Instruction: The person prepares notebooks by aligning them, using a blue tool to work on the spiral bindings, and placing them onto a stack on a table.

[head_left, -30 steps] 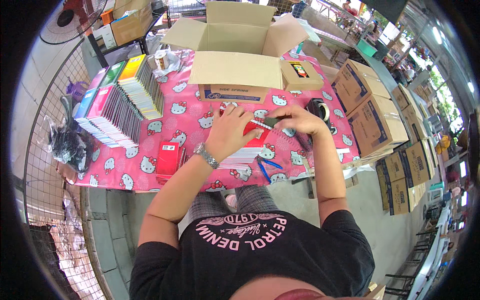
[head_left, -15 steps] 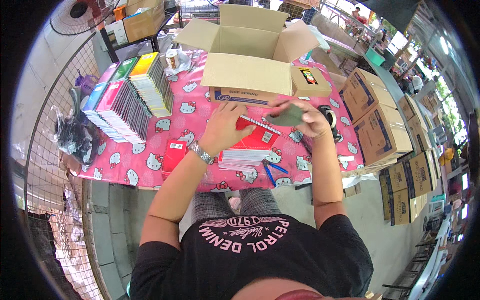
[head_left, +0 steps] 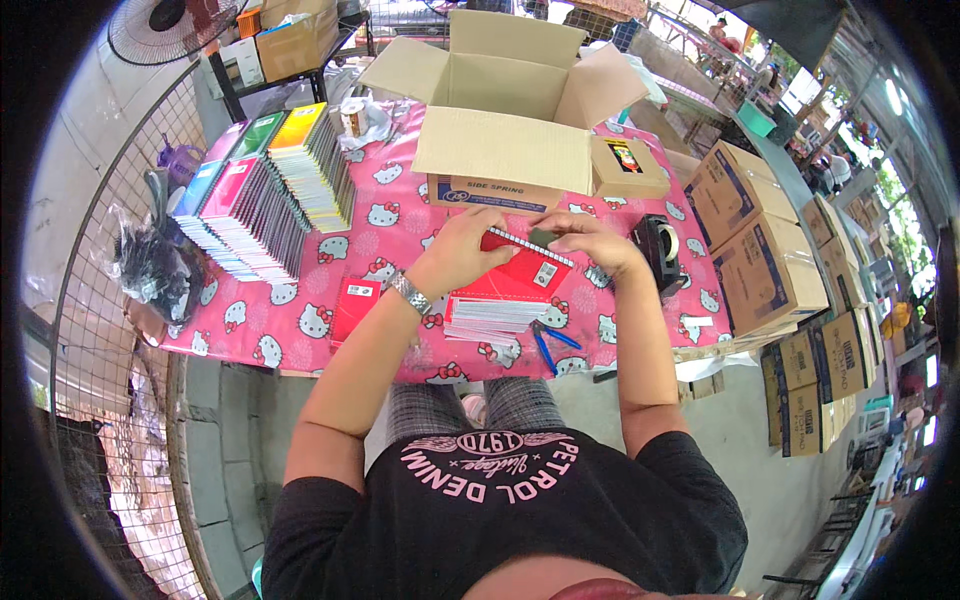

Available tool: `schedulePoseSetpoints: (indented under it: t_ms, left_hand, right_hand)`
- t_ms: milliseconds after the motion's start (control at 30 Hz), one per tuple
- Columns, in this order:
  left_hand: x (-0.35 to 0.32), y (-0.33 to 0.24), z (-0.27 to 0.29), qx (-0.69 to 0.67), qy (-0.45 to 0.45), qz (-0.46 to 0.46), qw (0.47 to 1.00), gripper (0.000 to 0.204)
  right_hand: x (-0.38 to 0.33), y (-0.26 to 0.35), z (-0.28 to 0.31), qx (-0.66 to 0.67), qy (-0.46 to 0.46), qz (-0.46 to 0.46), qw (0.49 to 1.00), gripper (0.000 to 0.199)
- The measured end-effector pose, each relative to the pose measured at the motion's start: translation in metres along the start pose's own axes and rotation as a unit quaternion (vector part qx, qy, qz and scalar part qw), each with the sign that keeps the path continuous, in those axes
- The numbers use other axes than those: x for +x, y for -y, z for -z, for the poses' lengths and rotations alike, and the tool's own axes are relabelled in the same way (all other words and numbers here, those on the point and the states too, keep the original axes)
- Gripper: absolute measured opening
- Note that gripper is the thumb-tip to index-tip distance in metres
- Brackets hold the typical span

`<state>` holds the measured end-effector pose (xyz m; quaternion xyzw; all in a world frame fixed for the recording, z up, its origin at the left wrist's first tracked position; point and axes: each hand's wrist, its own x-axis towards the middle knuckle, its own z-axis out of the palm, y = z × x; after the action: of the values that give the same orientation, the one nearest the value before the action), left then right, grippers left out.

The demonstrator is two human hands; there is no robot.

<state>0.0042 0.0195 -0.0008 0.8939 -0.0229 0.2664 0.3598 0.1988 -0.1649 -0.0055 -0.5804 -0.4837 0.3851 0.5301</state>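
A red spiral notebook point(head_left: 522, 270) lies tilted on top of a stack of white-paged notebooks point(head_left: 492, 318) at the table's front. My left hand point(head_left: 462, 250) grips its upper left side, thumb on the cover and fingers by the white wire binding point(head_left: 515, 240). Pinched in my right hand point(head_left: 598, 242) is a small dark green flat piece point(head_left: 543, 238), held against the binding; most of it is hidden by my fingers. Blue-handled pliers point(head_left: 550, 345) rest just right of the stack. Another red notebook point(head_left: 352, 305) lies left of my left wrist.
Tall stacks of coloured spiral notebooks point(head_left: 255, 215) stand at the left. An open carton point(head_left: 500, 145) sits at the back, beside a small brown box point(head_left: 630, 168). A black tape dispenser point(head_left: 658, 255) is right of my right hand. Closed cartons point(head_left: 765, 260) are piled beyond the table's right edge.
My right hand has come down and inward with the dark green piece, from above the notebook's right side to its binding. My left hand keeps its grip on the notebook.
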Motion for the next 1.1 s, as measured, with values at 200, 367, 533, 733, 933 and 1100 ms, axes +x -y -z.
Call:
schedulePoseSetpoints:
  t_ms: [200,367,533,733,933,1100]
  left_hand:
    - [0.000,0.001,-0.009,-0.019,-0.043,0.041,0.998,0.024]
    - [-0.018,0.017,-0.018,-0.138,-0.143,0.110,0.974,0.017]
    - [-0.013,0.011,-0.024,-0.140,-0.103,0.207,0.963,0.020]
    - [-0.019,0.018,-0.030,-0.107,-0.174,0.071,0.976,0.020]
    - [-0.020,0.009,-0.033,-0.174,-0.131,0.150,0.964,0.016]
    - [-0.032,0.014,-0.037,-0.075,-0.212,0.091,0.970,0.023]
  right_hand:
    - [-0.039,-0.163,-0.007,-0.458,-0.175,-0.237,0.839,0.059]
    - [-0.097,-0.192,-0.099,-0.567,-0.301,-0.122,0.757,0.076]
    - [-0.154,-0.210,-0.112,-0.501,-0.297,-0.108,0.806,0.060]
    - [-0.097,-0.052,-0.125,-0.352,-0.443,0.102,0.818,0.053]
    - [-0.046,0.017,-0.146,-0.452,-0.339,0.155,0.810,0.053]
    - [-0.040,0.020,-0.155,-0.456,-0.322,0.135,0.819,0.048]
